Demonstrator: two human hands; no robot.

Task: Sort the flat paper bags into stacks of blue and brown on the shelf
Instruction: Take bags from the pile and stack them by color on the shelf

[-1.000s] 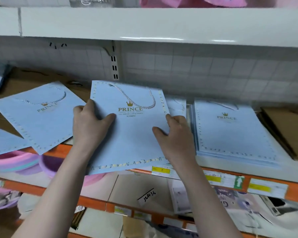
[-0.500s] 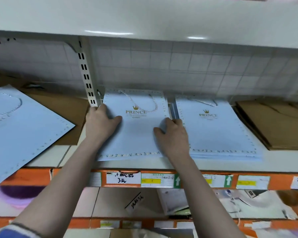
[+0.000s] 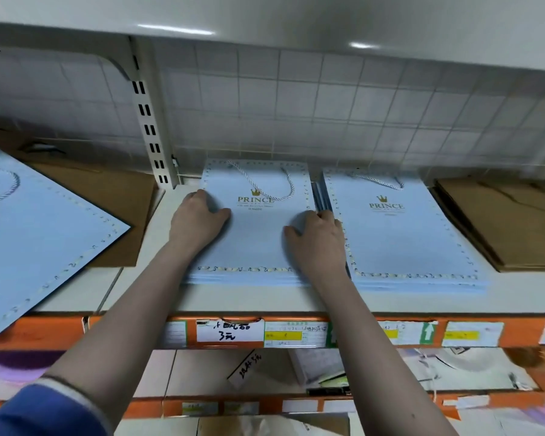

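The blue bag [image 3: 258, 228], pale with a gold PRINCE crown print, dotted border and white rope handle, lies flat atop a blue stack on the shelf [image 3: 296, 300]. The left hand [image 3: 195, 220] and right hand [image 3: 318, 240] press on it, fingers curled at its side edges. A second blue stack [image 3: 403, 234] lies just beside, then brown bags [image 3: 510, 225].

Upper shelf board [image 3: 296, 14] hangs low over shelf [image 3: 390, 302]. Slotted upright [image 3: 151, 133] blocks left rear. Blue stack [image 3: 258, 243] nearly abuts second blue stack [image 3: 400, 234]; brown stack [image 3: 510, 225] beside that. Bare strip along front edge; bare gap between upright and loose blue bag [image 3: 38, 234].
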